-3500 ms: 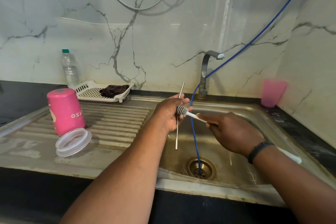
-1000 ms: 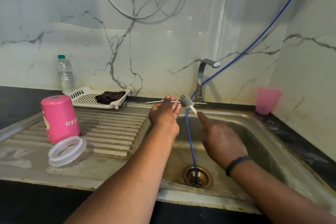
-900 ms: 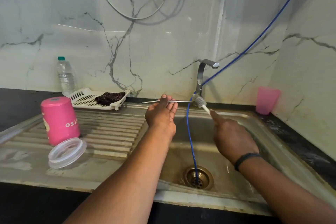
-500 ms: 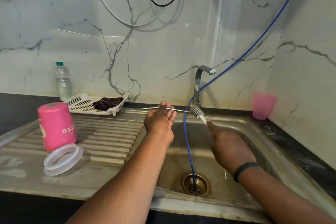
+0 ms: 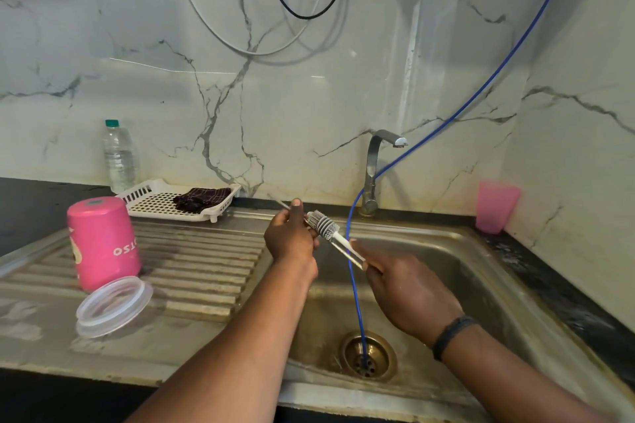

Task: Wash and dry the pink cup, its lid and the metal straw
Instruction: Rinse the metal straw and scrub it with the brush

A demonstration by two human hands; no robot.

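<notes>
- Left hand [image 5: 292, 237] pinches the thin metal straw [image 5: 281, 203], which pokes out up-left past its thumb.
- Right hand [image 5: 405, 288] grips the white-handled bristle brush [image 5: 323, 221], head against the straw over the steel sink [image 5: 481, 285].
- Upturned pink cup [image 5: 103, 242] and clear round lid [image 5: 113, 304] sit on the drainboard.
- White slotted tray [image 5: 154, 201] holds a dark cloth [image 5: 201, 197].

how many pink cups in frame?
2. A big pink cup stands upside down on the drainboard, left of the basin, beside the clear lid. A smaller translucent pink cup stands upright on the counter at the right wall. None seem hidden.
</notes>
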